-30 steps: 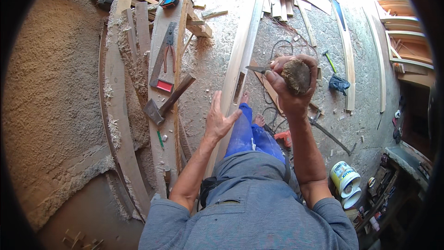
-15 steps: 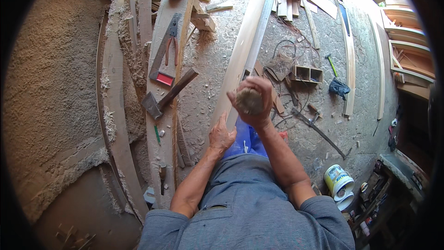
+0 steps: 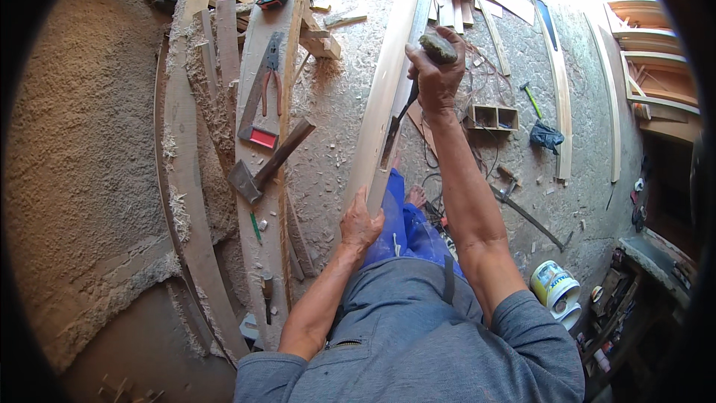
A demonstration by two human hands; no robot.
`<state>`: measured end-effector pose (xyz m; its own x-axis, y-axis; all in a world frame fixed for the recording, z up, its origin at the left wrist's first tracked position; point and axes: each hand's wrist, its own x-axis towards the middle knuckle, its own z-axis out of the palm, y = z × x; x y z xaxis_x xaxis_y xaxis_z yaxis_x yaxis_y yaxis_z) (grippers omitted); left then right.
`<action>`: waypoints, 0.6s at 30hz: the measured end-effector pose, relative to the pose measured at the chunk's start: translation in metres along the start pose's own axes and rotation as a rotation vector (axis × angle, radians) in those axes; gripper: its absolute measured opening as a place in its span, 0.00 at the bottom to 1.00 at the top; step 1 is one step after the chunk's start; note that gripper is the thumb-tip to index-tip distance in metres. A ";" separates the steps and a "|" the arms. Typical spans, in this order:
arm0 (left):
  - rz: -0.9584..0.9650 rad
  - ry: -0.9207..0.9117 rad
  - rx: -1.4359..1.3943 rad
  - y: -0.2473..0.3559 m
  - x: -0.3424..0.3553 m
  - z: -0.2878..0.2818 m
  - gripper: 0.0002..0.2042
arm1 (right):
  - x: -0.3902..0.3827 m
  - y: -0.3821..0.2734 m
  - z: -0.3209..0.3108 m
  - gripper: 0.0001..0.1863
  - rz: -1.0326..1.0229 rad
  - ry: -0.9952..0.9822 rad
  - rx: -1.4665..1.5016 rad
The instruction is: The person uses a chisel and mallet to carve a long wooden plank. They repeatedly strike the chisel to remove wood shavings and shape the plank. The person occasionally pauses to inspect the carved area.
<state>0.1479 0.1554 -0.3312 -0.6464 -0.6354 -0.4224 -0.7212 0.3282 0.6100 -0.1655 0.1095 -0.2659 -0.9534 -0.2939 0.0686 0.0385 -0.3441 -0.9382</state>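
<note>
The right hand [image 3: 436,75] is clenched around a dark-bladed chisel with a rounded, worn wooden handle [image 3: 436,48], its tip touching the long pale wooden plank [image 3: 388,104] that runs away from the person across the sawdust-strewn floor [image 3: 335,142]. The left hand [image 3: 360,224] presses flat on the plank's near end, fingers spread and closed on nothing. On a second rough plank [image 3: 272,67] to the left lie red-handled pliers [image 3: 270,75] and a steel hammer with a wooden handle [image 3: 265,164].
</note>
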 end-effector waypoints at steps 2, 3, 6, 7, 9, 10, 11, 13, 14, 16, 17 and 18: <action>0.001 -0.015 0.004 -0.002 -0.005 0.002 0.36 | 0.007 0.004 -0.001 0.31 0.084 0.023 -0.003; 0.014 -0.012 0.009 -0.002 -0.004 0.002 0.36 | 0.006 0.021 -0.005 0.31 0.105 0.029 -0.036; 0.017 0.004 0.010 0.000 -0.005 0.004 0.36 | 0.000 0.033 -0.007 0.31 0.177 0.034 -0.032; 0.012 0.011 0.007 0.001 -0.006 0.005 0.35 | 0.001 0.033 -0.008 0.31 0.191 0.030 -0.027; 0.025 0.016 -0.002 0.001 -0.007 0.006 0.35 | 0.004 0.036 -0.014 0.31 0.225 -0.008 0.025; 0.030 0.024 -0.008 0.002 -0.008 0.007 0.35 | 0.005 0.038 -0.018 0.32 0.285 0.005 0.032; 0.043 0.032 -0.001 0.002 -0.006 0.007 0.35 | 0.009 0.042 -0.026 0.32 0.339 -0.006 0.053; 0.076 0.030 0.010 0.005 -0.007 0.010 0.35 | 0.001 0.050 -0.035 0.25 0.390 0.008 0.072; 0.041 0.010 0.010 0.007 -0.008 0.009 0.35 | -0.003 0.048 -0.035 0.21 0.389 -0.006 0.066; -0.019 -0.040 0.017 0.012 -0.006 0.005 0.35 | -0.011 0.045 -0.035 0.13 0.383 -0.022 0.057; -0.005 -0.011 0.012 0.009 -0.007 0.007 0.35 | -0.016 0.028 -0.023 0.08 0.421 -0.055 0.083; 0.015 0.018 0.011 0.002 -0.008 0.012 0.35 | -0.017 0.009 -0.016 0.08 0.428 -0.119 0.051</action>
<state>0.1483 0.1693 -0.3344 -0.6525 -0.6427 -0.4015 -0.7144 0.3449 0.6088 -0.1536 0.1257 -0.2812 -0.8076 -0.5186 -0.2807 0.4396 -0.2121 -0.8728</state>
